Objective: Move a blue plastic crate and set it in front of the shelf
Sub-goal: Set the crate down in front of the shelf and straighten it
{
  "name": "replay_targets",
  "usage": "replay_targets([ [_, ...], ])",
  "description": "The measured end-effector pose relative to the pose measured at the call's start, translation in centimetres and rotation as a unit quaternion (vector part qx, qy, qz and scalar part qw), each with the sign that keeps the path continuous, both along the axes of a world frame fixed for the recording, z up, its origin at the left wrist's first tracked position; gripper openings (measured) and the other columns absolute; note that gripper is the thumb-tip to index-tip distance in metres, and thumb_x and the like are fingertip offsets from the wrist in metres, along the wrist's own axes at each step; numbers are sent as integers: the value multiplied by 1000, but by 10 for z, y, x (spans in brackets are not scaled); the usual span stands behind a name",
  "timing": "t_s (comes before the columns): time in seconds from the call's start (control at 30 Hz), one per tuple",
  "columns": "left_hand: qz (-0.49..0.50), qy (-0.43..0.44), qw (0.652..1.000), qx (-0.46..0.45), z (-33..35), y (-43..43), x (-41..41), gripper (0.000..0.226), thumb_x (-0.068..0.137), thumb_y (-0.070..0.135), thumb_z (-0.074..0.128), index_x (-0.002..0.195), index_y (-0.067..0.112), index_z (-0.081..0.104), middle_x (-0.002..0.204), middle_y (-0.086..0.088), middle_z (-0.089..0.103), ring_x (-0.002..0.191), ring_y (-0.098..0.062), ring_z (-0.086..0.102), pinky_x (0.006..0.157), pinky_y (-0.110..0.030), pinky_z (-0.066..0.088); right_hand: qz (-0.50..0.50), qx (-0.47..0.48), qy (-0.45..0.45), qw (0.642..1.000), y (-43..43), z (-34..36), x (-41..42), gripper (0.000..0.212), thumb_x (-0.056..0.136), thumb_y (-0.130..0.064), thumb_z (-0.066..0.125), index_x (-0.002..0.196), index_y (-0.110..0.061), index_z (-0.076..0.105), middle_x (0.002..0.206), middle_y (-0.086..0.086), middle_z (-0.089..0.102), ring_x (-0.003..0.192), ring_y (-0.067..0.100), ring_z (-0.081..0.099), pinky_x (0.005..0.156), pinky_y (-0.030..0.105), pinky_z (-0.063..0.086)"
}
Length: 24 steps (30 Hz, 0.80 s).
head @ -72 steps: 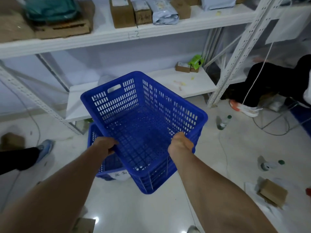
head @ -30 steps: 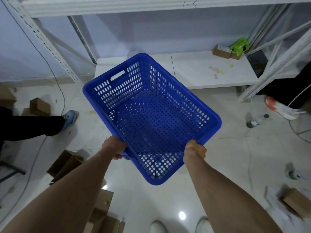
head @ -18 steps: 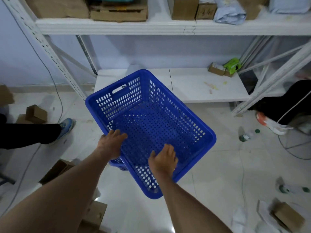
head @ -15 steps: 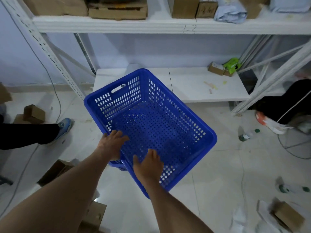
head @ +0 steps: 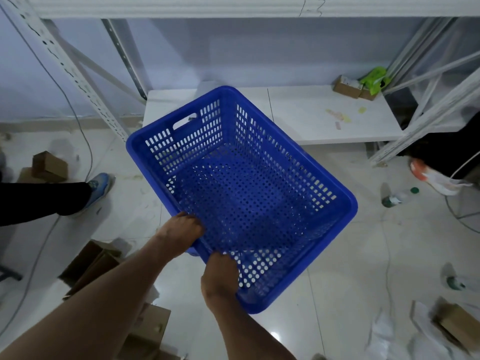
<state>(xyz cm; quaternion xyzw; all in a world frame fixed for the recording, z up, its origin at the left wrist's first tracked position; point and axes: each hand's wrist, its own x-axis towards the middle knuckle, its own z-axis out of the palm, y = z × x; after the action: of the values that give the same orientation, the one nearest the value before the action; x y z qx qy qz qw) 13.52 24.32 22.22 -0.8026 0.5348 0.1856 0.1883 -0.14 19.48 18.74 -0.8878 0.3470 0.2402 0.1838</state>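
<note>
Your grip is two-handed: your left hand (head: 181,233) and right hand (head: 220,276) both clamp the near rim of the blue crate (head: 249,193). It sits empty and turned at an angle in front of the shelf (head: 324,118), over the white floor (head: 350,294).

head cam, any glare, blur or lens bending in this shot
Head view: dim, bluish light; a bright glare spot on the glossy floor tile near the right forearm; wide-angle bending bows the shelf uprights; the blue crate and both hands, left and right, look fairly sharp, edges of frame softer.
</note>
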Motion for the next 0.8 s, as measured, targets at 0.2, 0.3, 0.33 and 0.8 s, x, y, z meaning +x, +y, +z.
replay_targets([
  [0.2,-65,-34,996,47,-10,-6,-6,33,93,11,59,126,17,62,128,-2,65,116,-23,61,106,-36,48,13,-24,1,1000,2,3,0,22,86,-23,72,102,-7,68,90,13,71,83,31,68,77,40,55],
  [0.3,-92,-38,993,61,-9,-7,-5,34,93,13,61,128,16,61,129,-3,65,114,-23,63,104,-36,49,14,-27,9,999,2,4,-1,23,89,-21,70,106,-5,67,93,15,71,85,32,68,79,41,56],
  [0.33,-101,-40,992,65,-9,-7,-4,34,94,13,61,127,16,61,128,-3,65,113,-23,63,103,-36,50,17,-34,4,999,1,5,-2,24,90,-20,69,107,-4,66,94,15,71,86,33,68,80,41,55],
  [0.8,-81,-82,987,109,21,-72,-38,25,88,27,68,111,18,69,112,0,70,105,-24,65,90,-37,52,47,35,-74,996,-95,41,-35,17,66,-11,85,70,-17,71,66,4,71,60,22,69,54,32,55],
])
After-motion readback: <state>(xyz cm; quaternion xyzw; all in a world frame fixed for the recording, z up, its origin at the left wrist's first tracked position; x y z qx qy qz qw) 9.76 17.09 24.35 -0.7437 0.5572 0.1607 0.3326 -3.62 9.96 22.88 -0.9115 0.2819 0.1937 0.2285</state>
